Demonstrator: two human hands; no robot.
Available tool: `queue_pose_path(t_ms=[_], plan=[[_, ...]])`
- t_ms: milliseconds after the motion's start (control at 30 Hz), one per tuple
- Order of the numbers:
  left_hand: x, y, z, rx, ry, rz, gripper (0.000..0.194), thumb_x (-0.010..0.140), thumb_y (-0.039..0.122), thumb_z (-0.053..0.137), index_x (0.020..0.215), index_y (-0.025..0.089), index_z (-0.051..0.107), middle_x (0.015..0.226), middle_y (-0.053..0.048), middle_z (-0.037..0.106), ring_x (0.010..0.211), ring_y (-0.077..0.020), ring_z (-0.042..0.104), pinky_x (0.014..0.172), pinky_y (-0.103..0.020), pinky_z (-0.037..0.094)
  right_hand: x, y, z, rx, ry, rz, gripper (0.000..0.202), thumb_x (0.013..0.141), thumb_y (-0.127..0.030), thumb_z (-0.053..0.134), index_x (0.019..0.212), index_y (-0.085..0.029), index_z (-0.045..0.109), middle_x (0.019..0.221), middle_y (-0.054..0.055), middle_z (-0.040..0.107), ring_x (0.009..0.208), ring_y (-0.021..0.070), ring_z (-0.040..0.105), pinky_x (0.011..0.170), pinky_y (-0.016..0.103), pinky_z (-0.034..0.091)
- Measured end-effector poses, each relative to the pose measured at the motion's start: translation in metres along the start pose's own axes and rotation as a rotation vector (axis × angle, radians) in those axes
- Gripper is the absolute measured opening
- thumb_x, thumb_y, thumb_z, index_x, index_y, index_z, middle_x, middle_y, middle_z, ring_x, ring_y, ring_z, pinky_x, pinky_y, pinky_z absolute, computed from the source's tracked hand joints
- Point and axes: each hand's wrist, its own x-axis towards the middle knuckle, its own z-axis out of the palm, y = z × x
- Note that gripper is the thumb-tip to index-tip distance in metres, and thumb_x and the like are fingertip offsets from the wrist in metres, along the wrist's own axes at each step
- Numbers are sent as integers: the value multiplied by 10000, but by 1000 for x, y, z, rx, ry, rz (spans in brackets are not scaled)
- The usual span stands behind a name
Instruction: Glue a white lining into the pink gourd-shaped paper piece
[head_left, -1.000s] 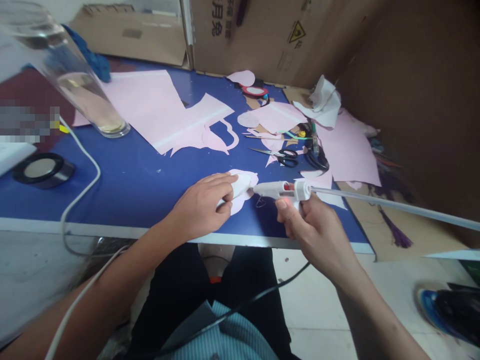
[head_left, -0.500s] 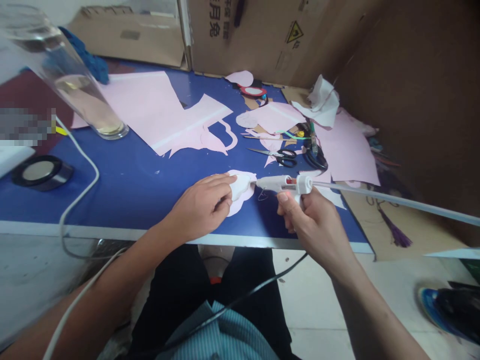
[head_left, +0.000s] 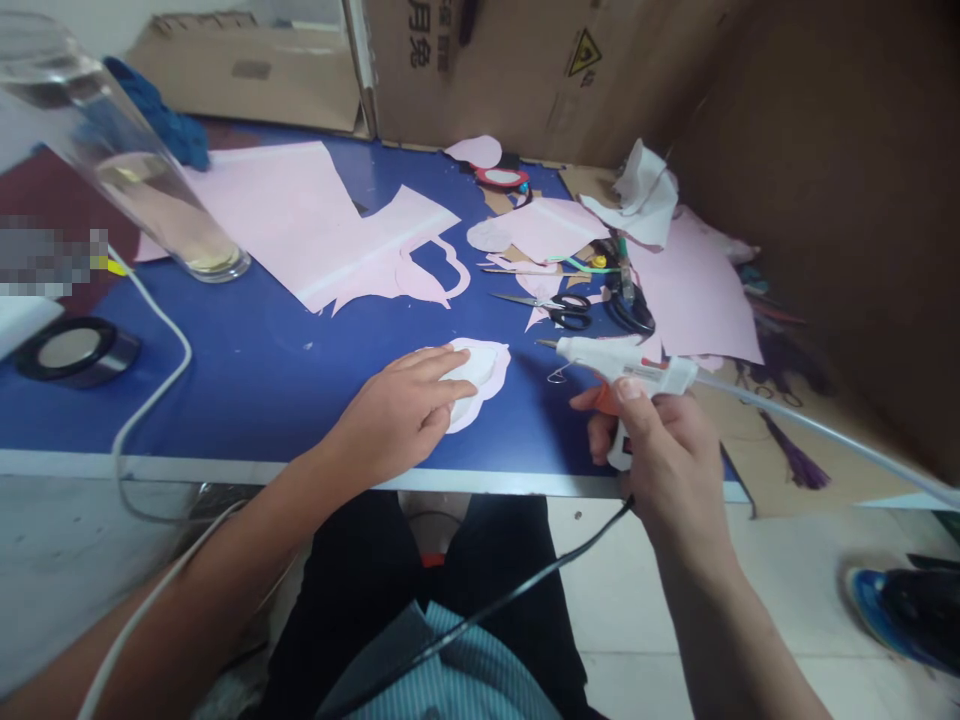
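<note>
My left hand (head_left: 409, 405) lies over a small white piece (head_left: 480, 368), its fingers apart and pressing down on it. Under that piece is a pink and white cut-out (head_left: 495, 385) whose wavy edge shows on the right. My right hand (head_left: 660, 430) is wrapped round a white glue gun (head_left: 611, 355) with an orange trigger. Its nozzle points left, a short gap away from the cut-out, and a thin strand hangs below it. A long clear glue stick (head_left: 810, 418) runs out of the gun's back.
Behind the hands lie black scissors (head_left: 570, 310), pink sheets (head_left: 277, 210) and a crumpled white paper (head_left: 646, 195). A glass of liquid (head_left: 176, 210) and a tape roll (head_left: 79, 350) are at the left. Cardboard (head_left: 510, 80) stands at the back. A black cable (head_left: 517, 590) hangs below the gun.
My right hand has drawn the glue gun away to the right, so its nozzle no longer meets the cut-out. My left hand's fingers have spread a little over the white piece.
</note>
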Motion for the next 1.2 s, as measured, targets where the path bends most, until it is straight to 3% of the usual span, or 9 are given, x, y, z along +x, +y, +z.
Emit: queue_pose_path(t_ms=[200,333,600,867,1033,1200], plan=[[1,3,-3,46,-28,9,473,984,121,462,1290,230,805,1623,-87,643,1562,-296,551,1315,-541,445,0,4,1,71,16,2,513,1050,-660,615,931,-197,799,604,25,598,544,171,566,405,274,291],[3,7,-6,10,-45,19,499,1007,117,436,1408,214,718,1644,-79,625,1601,-283,500,1356,-550,380,1,5,2,72,31,-18,495,1049,-639,625,936,-188,796,598,24,604,526,172,571,402,271,320],[5,14,-4,43,-150,90,492,1133,262,404,1582,164,578,1639,-126,624,1581,-272,524,1351,-476,388,2,8,2,129,12,-5,507,1042,-654,629,934,-184,784,585,21,615,507,163,570,405,266,350],[5,14,-8,12,-145,36,526,1132,330,441,1634,193,520,1708,-127,547,1615,-300,475,1361,-524,360,4,9,2,119,14,-20,499,1033,-652,647,914,-188,787,571,15,616,536,176,596,464,283,398],[9,14,-18,-42,-58,-46,506,1137,318,382,1600,187,538,1742,-111,505,1654,-289,413,1378,-521,325,4,9,2,152,8,-31,487,1033,-639,660,912,-184,782,576,6,623,524,167,584,525,303,442],[23,14,-13,3,-168,-41,541,1132,350,396,1629,179,522,1726,-115,527,1629,-285,454,1370,-503,335,5,9,2,126,14,-46,479,1053,-618,641,901,-186,779,576,2,627,536,166,590,579,315,469]])
